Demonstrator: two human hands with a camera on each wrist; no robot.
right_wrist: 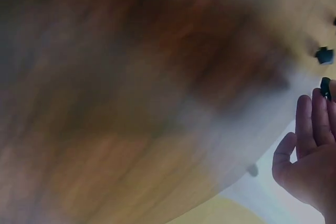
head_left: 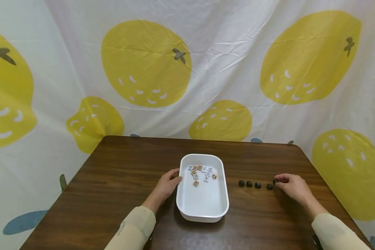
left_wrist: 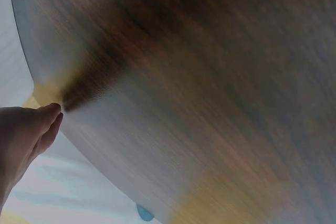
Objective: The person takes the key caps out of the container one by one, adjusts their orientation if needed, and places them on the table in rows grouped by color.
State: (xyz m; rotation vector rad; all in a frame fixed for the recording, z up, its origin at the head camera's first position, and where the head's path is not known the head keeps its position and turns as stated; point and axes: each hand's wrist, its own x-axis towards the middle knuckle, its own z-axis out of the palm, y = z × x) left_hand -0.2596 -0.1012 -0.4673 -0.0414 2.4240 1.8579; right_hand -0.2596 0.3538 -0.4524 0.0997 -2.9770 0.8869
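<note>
At the left rim of a white tray [head_left: 202,210], my left hand [head_left: 166,185] holds on with its thumb and fingers. Inside the tray lie several small white and orange-brown square pieces [head_left: 195,183], mostly toward its far end. My right hand [head_left: 293,187] pinches a small black keycap-like block [head_left: 275,181] between thumb and fingertips. Beside it, another black block [head_left: 269,186] sits on the table at the right end of a loose row. The held block [right_wrist: 325,87] also shows at the fingertips in the right wrist view, partly covered.
More black blocks [head_left: 249,184] stand in the row between the tray and my right hand. All of this rests on a dark wooden table [head_left: 128,166]. A curtain [head_left: 222,69] with yellow fruit prints hangs behind the table's far edge.
</note>
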